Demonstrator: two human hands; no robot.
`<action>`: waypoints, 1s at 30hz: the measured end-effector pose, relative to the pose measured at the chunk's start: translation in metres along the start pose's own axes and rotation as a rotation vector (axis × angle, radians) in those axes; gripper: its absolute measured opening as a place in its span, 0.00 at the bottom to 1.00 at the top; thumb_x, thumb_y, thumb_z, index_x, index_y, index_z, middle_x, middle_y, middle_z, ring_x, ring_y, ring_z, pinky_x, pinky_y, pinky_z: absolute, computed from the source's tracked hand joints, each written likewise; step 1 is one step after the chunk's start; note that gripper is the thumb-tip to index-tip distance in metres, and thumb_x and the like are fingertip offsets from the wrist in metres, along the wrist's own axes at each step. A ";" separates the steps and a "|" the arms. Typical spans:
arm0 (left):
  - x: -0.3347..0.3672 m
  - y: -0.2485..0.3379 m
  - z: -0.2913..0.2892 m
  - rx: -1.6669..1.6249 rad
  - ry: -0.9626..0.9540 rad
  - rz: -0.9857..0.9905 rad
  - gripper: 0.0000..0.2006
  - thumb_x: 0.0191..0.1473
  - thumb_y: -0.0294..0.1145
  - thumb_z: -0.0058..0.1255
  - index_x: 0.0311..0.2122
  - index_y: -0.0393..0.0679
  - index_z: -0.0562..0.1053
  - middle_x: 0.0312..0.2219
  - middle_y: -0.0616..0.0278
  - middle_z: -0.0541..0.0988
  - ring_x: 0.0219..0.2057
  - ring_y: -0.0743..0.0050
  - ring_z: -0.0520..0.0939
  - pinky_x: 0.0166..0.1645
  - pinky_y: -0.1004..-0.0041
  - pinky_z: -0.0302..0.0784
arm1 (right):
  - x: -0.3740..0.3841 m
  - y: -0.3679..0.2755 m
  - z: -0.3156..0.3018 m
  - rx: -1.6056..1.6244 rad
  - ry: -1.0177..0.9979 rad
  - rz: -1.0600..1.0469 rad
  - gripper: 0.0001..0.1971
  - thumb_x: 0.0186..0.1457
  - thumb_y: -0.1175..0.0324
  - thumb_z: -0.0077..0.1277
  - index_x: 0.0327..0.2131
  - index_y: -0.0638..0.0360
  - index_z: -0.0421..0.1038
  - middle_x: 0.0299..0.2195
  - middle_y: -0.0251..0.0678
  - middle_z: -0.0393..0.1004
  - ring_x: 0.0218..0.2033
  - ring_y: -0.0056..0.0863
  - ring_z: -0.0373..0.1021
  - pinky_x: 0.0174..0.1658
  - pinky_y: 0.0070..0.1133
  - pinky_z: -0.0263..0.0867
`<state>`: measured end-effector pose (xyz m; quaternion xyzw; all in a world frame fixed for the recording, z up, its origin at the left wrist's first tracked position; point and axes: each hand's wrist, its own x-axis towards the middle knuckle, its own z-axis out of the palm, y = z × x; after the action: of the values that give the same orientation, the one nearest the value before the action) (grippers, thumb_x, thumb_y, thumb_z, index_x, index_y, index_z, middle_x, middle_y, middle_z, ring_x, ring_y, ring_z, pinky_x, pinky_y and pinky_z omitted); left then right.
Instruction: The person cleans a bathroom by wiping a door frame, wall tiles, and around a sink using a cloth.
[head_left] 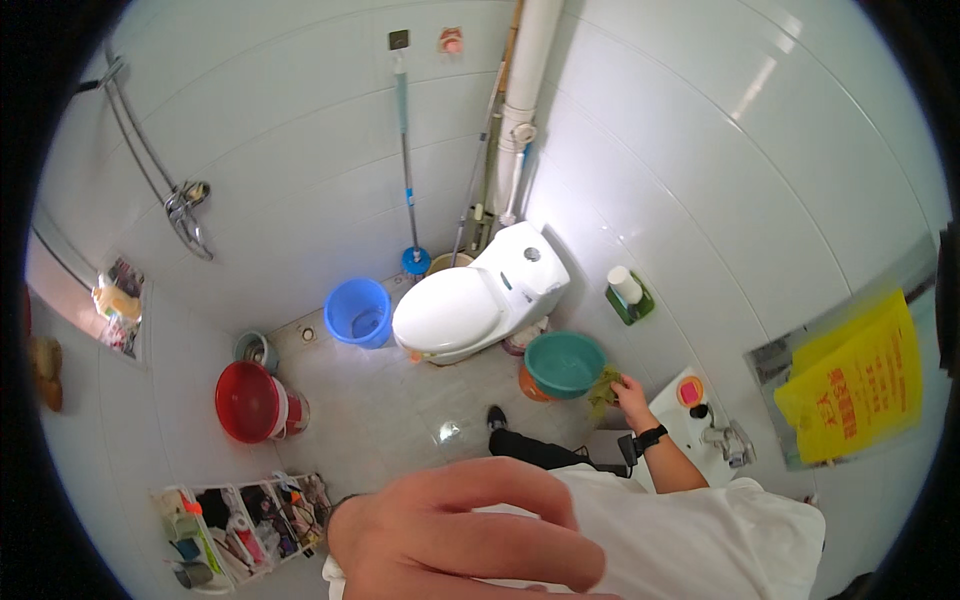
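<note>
My left hand [470,535] looms large at the bottom middle, close to the camera and in front of my white shirt. Its fingers are loosely bent with gaps between them, and nothing shows in them. Farther off to the right, my right hand [629,400] pinches a crumpled yellow-green cloth [604,393]. The cloth hangs at the right rim of a teal basin [565,365], which rests on something orange. Just right of that hand is the white washbasin [668,408] with its chrome tap [728,441].
A white toilet [450,310] with its lid down stands in the corner. Left of it are a blue bucket [358,314] and a red bucket [249,402]. Mops [410,190] lean on the wall. A filled hanging organizer [245,530] is at lower left; a yellow bag [855,380] hangs at right.
</note>
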<state>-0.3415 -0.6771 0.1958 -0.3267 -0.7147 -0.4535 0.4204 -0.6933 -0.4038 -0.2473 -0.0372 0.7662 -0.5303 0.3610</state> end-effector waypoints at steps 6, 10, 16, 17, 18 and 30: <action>0.016 -0.028 -0.006 -0.058 0.259 -0.350 0.13 0.57 0.26 0.46 0.44 0.50 0.78 0.28 0.58 0.80 0.28 0.70 0.78 0.32 0.71 0.72 | 0.099 -0.049 0.039 0.040 0.000 0.050 0.13 0.64 0.67 0.45 0.50 0.59 0.70 0.44 0.35 0.75 0.44 0.29 0.73 0.45 0.29 0.73; 0.012 -0.054 -0.053 0.135 0.088 -0.465 0.13 0.55 0.23 0.48 0.46 0.42 0.75 0.33 0.53 0.79 0.33 0.62 0.79 0.38 0.65 0.75 | 0.175 -0.069 0.108 0.096 -0.156 -0.029 0.12 0.63 0.69 0.46 0.47 0.62 0.72 0.39 0.35 0.77 0.39 0.30 0.75 0.40 0.29 0.73; -0.141 -0.130 -0.077 0.670 0.269 -1.032 0.26 0.57 0.26 0.48 0.62 0.46 0.65 0.37 0.51 0.78 0.38 0.51 0.79 0.45 0.60 0.74 | 0.240 -0.113 0.200 -0.185 -0.435 -0.100 0.13 0.55 0.71 0.59 0.44 0.64 0.74 0.34 0.35 0.78 0.31 0.25 0.74 0.33 0.24 0.72; -0.200 -0.133 -0.074 0.909 0.106 -1.260 0.26 0.58 0.30 0.49 0.62 0.46 0.65 0.38 0.49 0.78 0.39 0.49 0.79 0.46 0.58 0.74 | 0.239 -0.128 0.221 -0.228 -0.476 -0.115 0.15 0.54 0.71 0.60 0.44 0.64 0.74 0.35 0.35 0.78 0.31 0.25 0.74 0.33 0.24 0.72; -0.255 -0.129 -0.068 1.140 -0.062 -1.492 0.25 0.58 0.34 0.49 0.62 0.46 0.65 0.40 0.47 0.78 0.40 0.47 0.80 0.47 0.56 0.74 | 0.242 -0.133 0.242 -0.145 -0.550 -0.135 0.16 0.53 0.72 0.61 0.45 0.64 0.73 0.35 0.36 0.78 0.33 0.27 0.76 0.34 0.26 0.75; -0.500 -0.003 -0.045 0.802 0.632 -2.001 0.25 0.58 0.39 0.50 0.59 0.42 0.67 0.37 0.46 0.81 0.39 0.48 0.81 0.45 0.58 0.76 | 0.196 -0.130 0.459 -0.232 -0.816 -0.168 0.12 0.55 0.77 0.53 0.44 0.62 0.71 0.37 0.38 0.76 0.36 0.33 0.77 0.34 0.32 0.79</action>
<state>-0.1133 -0.7626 -0.2436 0.6831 -0.6109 -0.3865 0.1041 -0.6080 -0.9072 -0.3205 -0.3465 0.6096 -0.4099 0.5833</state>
